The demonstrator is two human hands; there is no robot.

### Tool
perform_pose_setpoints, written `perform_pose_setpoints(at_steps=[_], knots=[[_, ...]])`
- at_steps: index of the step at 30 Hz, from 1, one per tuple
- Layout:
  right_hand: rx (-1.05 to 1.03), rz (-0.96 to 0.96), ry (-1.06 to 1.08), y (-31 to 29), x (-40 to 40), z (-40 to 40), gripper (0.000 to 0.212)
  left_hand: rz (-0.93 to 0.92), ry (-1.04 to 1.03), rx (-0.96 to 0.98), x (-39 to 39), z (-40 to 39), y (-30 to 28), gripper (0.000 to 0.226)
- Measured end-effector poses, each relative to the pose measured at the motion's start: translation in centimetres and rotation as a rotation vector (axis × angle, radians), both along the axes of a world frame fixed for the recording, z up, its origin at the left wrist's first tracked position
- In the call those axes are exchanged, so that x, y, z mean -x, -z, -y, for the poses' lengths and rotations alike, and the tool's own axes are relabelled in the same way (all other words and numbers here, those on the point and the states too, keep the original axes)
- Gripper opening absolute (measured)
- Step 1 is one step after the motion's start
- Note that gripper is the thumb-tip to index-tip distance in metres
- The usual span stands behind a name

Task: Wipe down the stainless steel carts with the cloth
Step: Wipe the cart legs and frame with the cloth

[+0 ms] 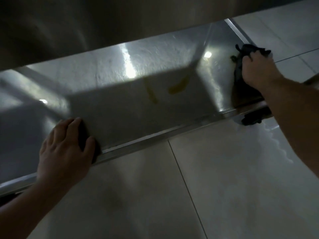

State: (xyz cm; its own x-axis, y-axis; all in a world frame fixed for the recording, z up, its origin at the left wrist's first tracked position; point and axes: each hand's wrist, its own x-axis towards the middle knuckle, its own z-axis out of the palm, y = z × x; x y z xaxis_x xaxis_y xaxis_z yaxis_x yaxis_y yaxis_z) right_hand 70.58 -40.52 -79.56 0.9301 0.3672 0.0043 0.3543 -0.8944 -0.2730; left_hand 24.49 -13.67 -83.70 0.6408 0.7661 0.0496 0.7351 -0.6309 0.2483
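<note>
The lower shelf of a stainless steel cart (120, 104) runs across the view from lower left to upper right, under the cart's upper shelf (86, 23). My right hand (257, 69) grips a dark cloth (245, 49) bunched against the shelf's far right end. My left hand (63, 149) rests flat on the shelf's near edge, fingers straight, thumb by the rim. Two yellowish smears (177, 87) show in the shelf's shaded middle.
Pale floor tiles (215, 178) lie below and to the right of the cart. A black caster (252, 118) sits under the shelf's near right corner. A wet streak glistens on the tile beside it.
</note>
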Motion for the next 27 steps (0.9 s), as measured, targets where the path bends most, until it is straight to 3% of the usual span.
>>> perform_pose_setpoints(at_steps=[4,6,9,11,14,18,20,24,27], knots=[[0.039,0.029,-0.139,0.5,4.0,-4.7,0.050,-0.014,-0.007,0.020,-0.2,0.0,-0.1,0.070],[0.027,0.010,-0.363,0.9,8.1,-6.8,0.053,-0.010,-0.013,0.014,-0.2,-0.1,0.1,0.070],[0.103,0.013,-0.744,1.7,14.0,-8.2,0.077,-0.018,-0.006,0.002,0.1,-0.5,0.4,0.071],[0.122,0.024,-0.883,2.0,14.7,-8.0,0.076,-0.023,-0.002,-0.003,0.2,-0.8,0.5,0.071],[0.078,0.038,-0.761,1.5,10.0,-6.6,0.066,-0.023,-0.006,-0.008,0.2,-0.7,0.5,0.070],[0.066,0.058,-0.262,0.4,-1.1,-3.0,0.058,-0.017,-0.005,-0.016,0.4,-0.6,0.5,0.071],[0.089,-0.017,-0.090,0.2,-5.1,-2.0,0.067,-0.019,-0.008,-0.014,0.3,-0.5,0.4,0.071],[0.118,-0.009,-0.001,1.2,-5.4,-4.2,0.066,-0.015,-0.028,-0.008,-0.1,0.1,0.0,0.069],[0.080,-0.037,-0.143,1.3,-0.8,-9.0,0.052,-0.024,-0.029,0.006,-0.4,0.2,-0.1,0.068]])
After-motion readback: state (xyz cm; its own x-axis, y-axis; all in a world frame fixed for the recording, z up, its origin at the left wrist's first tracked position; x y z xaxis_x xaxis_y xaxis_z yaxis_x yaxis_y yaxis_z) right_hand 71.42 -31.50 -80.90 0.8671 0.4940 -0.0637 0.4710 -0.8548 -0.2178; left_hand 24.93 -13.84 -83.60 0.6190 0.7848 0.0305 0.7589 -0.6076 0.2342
